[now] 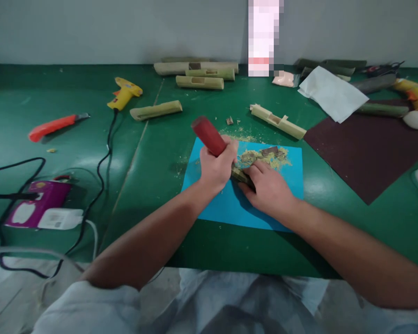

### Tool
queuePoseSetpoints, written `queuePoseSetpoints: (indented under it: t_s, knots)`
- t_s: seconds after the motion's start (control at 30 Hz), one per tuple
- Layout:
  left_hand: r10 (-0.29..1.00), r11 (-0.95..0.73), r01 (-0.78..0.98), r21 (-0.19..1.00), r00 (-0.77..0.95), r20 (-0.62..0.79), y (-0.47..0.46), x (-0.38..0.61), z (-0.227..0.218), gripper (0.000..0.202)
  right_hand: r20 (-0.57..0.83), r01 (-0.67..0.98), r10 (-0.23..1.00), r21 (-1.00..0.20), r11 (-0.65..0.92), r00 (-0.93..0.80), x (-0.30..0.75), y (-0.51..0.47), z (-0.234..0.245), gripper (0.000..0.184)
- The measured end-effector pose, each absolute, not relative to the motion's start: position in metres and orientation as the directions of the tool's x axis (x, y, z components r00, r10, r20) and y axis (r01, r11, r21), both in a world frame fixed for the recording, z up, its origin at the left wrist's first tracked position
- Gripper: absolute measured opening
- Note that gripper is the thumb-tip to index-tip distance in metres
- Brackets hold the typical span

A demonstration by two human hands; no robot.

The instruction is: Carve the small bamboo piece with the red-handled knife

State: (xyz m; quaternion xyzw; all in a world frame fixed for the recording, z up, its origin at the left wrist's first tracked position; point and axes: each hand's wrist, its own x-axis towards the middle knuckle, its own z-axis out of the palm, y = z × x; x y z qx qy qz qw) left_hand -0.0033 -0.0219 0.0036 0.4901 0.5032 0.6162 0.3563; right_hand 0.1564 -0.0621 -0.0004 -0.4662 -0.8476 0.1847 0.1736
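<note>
My left hand [218,164] is closed around a thick red handle [209,135] that slants up to the left; the working end of this tool is hidden. Under the fingers of my right hand [270,185], a short dark bamboo piece [241,174] is gripped and held down, its near end covered by the hand. The two hands nearly meet at the bamboo, over a blue sheet [216,206]. Pale shavings [282,160] lie on the sheet just beyond my right hand, with a small brown scrap [269,151] among them.
A notched bamboo tube [277,121] lies beyond the sheet; several more tubes [199,82] line the back. On the left are a red-handled cutter [54,128], a yellow glue gun [125,93] and a purple box [38,204] with cables. Dark sandpaper [365,153] and white paper [332,93] lie right.
</note>
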Motion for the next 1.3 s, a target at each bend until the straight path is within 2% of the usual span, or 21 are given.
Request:
queuePoseSetpoints:
  t_s: [0.27, 0.53, 0.67, 0.87, 1.07, 1.17, 1.3]
  knots:
    - [0.918, -0.318, 0.105, 0.942, -0.212, 0.334, -0.019, -0.001, -0.002, 0.049, 0.140, 0.745, 0.864, -0.453, 0.489, -0.483, 0.156, -0.064, -0.002, 0.013]
    - [0.912, -0.336, 0.115, 0.935, -0.209, 0.353, -0.021, -0.001, -0.005, 0.037, 0.171, 0.735, 0.861, -0.460, 0.499, -0.478, 0.157, -0.064, -0.005, 0.013]
    - [0.915, -0.311, 0.129, 0.942, -0.228, 0.333, -0.020, -0.001, -0.005, 0.037, 0.171, 0.725, 0.858, -0.469, 0.504, -0.485, 0.158, -0.063, -0.005, 0.013]
    - [0.926, -0.326, 0.137, 0.935, -0.155, 0.345, -0.024, 0.001, 0.000, 0.043, 0.170, 0.717, 0.850, -0.470, 0.515, -0.499, 0.155, -0.066, -0.006, 0.013]
    - [0.950, -0.195, 0.075, 0.978, -0.236, 0.207, -0.027, -0.001, 0.003, 0.038, 0.158, 0.713, 0.842, -0.465, 0.524, -0.516, 0.155, -0.065, -0.005, 0.014]
    - [0.933, -0.228, 0.020, 0.973, -0.282, 0.224, -0.022, -0.001, 0.004, 0.038, 0.144, 0.735, 0.850, -0.443, 0.513, -0.506, 0.155, -0.064, -0.002, 0.014]
    - [0.926, -0.264, 0.047, 0.963, -0.267, 0.266, -0.019, -0.001, 0.005, 0.040, 0.131, 0.750, 0.860, -0.437, 0.497, -0.493, 0.155, -0.064, -0.001, 0.014]
